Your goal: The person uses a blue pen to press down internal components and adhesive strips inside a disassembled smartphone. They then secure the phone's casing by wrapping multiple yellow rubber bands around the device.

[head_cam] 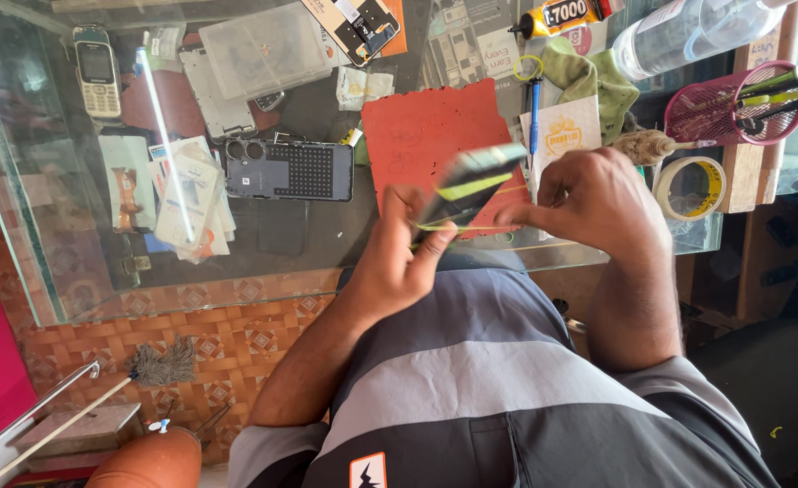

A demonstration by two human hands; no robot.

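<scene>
Both hands are up over the near edge of the glass desk w/ a dark phone between them. Left hand has its grip clamped on the lower end of the phone, thumb on top. Right hand has fingers pinched together at the phone's right edge, touching it. Phone is tilted, blurry, w/ a yellow-green strip across it; can't tell more detail than that.

Right under the phone there's a red mat on the desk. Left of that, a dark phone back cover lying flat w/ camera holes, well apart from the hands. Far left corner: an old keypad phone. To the right of the right hand, a tape roll and a pink mesh pen holder. Green cloth behind the mat.
</scene>
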